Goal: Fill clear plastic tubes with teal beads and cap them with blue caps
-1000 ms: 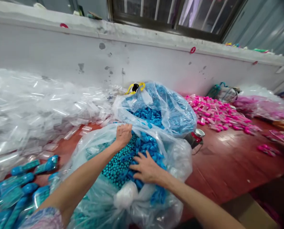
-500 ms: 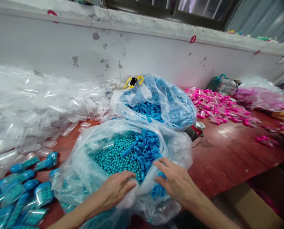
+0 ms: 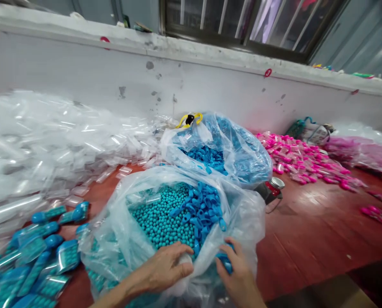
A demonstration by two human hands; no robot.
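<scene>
A large clear plastic bag [image 3: 114,218] lies open in front of me, holding many small teal beads [image 3: 165,214] and a heap of blue plastic caps [image 3: 206,205]. My left hand [image 3: 170,267] is closed over the near rim, with bunched plastic between thumb and fingers. At the bag's near right side, my right hand [image 3: 238,273] curls its fingers around a few blue caps [image 3: 225,262]. Whether a layer of plastic lies between them cannot be made out. Behind stands a second clear bag [image 3: 248,158] of blue caps.
Filled teal tubes with blue caps [image 3: 67,256] lie at left, below a big pile of clear empty tubes [image 3: 49,141]. A metal-lidded jar [image 3: 276,184] stands right of the bags on the red table [image 3: 306,231]. Pink-capped tubes [image 3: 306,158] are heaped behind it.
My right hand has moved down and closed its fingers on the blue caps at the bag's side. My left hand stays on the rim. The view has tilted up and shifted left.
</scene>
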